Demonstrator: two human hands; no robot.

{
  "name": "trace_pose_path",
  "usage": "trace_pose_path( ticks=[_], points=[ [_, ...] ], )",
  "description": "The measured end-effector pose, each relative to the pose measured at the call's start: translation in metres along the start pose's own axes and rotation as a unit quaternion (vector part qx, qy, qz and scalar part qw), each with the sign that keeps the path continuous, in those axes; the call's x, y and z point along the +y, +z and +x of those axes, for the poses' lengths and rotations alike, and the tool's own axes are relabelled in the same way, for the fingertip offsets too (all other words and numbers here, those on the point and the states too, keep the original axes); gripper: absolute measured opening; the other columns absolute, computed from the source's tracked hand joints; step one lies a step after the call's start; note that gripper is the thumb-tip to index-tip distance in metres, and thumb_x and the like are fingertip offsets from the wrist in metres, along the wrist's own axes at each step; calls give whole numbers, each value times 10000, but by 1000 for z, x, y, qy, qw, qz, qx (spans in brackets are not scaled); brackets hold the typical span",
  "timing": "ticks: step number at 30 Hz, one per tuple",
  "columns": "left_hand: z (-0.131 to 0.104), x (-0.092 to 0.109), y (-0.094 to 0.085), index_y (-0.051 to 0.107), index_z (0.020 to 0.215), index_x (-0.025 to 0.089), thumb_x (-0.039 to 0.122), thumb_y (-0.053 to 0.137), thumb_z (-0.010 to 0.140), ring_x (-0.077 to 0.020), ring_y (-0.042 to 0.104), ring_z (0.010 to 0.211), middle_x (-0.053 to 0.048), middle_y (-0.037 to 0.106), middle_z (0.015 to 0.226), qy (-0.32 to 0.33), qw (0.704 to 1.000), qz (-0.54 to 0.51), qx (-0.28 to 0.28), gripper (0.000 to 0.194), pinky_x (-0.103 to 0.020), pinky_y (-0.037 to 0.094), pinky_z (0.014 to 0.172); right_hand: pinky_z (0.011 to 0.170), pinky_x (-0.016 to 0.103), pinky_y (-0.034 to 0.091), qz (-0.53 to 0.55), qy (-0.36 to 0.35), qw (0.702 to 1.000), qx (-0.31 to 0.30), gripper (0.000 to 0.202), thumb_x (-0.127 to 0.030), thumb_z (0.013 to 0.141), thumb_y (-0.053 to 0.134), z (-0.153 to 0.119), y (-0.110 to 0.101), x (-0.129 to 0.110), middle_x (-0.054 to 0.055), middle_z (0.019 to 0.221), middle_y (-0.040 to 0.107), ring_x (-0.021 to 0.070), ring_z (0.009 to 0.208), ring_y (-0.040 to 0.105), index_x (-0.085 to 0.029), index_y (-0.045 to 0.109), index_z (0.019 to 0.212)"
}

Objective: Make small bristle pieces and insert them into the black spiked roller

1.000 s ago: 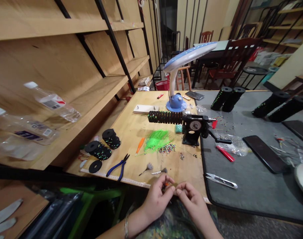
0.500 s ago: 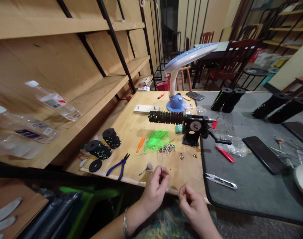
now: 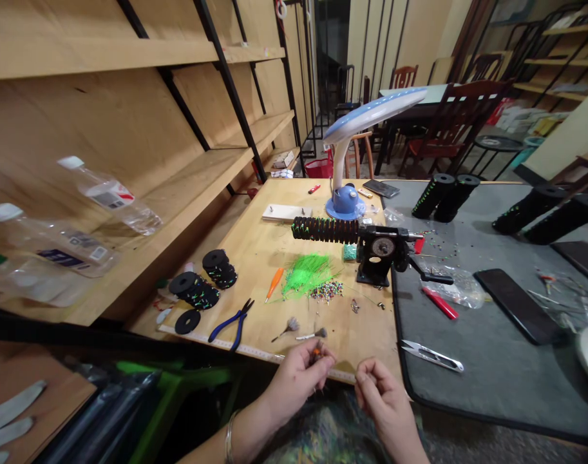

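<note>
My left hand (image 3: 301,372) is closed at the table's front edge, its thumb and fingers pinching a small orange piece (image 3: 317,353) mostly hidden by the fingertips. To its right, my right hand (image 3: 381,394) is curled shut with thumb against fingers; whatever it may hold is too small to see. Just beyond the left hand lie two small grey-tufted pieces, one pale-stemmed (image 3: 319,333) and one dark-stemmed (image 3: 290,325). Farther back are a heap of mixed beads (image 3: 327,290), bright green strands (image 3: 307,274) and an orange pointed tool (image 3: 275,283).
A black hand-cranked winder (image 3: 375,251) carries a row of black foam spools (image 3: 325,229). Blue-handled pliers (image 3: 233,324) and more spools (image 3: 196,291) lie left. On the grey mat (image 3: 448,386) are thread snips (image 3: 433,356) and a phone (image 3: 516,304). A lamp (image 3: 344,201) stands behind.
Both hands have come slightly lower, toward my body, still closed. The pale-stemmed grey-tufted piece now shows beyond my left hand. The whole view has shifted a little.
</note>
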State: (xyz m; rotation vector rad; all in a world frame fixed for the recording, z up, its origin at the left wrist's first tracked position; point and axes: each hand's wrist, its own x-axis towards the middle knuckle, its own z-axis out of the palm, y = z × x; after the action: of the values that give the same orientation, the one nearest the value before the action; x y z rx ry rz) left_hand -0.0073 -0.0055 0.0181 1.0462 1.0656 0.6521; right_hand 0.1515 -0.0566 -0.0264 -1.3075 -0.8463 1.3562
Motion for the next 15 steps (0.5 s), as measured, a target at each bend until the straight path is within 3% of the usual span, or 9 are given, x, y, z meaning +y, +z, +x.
trace_pose_path(
  ticks=[5,8,10,12,15],
  points=[
    [6,-4,8,594,815,156,457,741,686,-59,292,455,93,405,547,-17,999,-40,-6,359,-202,239,465,465,229,338,-104,-82,991,13,383,-549,842,559,-3,-1,2,-45,539,457,116,477,403,-207,543,671],
    [9,-5,10,558,709,162,423,736,694,-74,370,498,68,465,570,-1,1000,-24,14,316,-203,308,505,504,245,385,-143,-98,985,-10,359,-509,857,557,-4,-1,-4,-24,562,500,134,508,451,-204,567,668],
    [7,-3,10,572,683,156,373,712,728,-102,452,566,34,533,607,42,999,26,22,261,-215,365,565,582,266,447,-135,-85,986,-47,282,-468,860,579,-4,-2,-10,6,631,583,165,586,541,-199,620,784],
    [4,-1,9,611,692,152,331,663,781,-130,505,607,0,589,638,88,991,94,25,206,-230,391,593,670,291,492,-95,-60,990,-81,298,-441,840,624,-3,-2,-18,57,808,667,210,763,623,-204,624,1020],
    [-3,4,7,649,699,158,286,597,838,-148,542,594,-25,629,636,150,968,200,27,197,-240,395,575,552,255,494,-12,12,991,-133,531,-487,789,674,1,-1,-28,89,962,674,236,866,637,-232,513,1227]
  ],
)
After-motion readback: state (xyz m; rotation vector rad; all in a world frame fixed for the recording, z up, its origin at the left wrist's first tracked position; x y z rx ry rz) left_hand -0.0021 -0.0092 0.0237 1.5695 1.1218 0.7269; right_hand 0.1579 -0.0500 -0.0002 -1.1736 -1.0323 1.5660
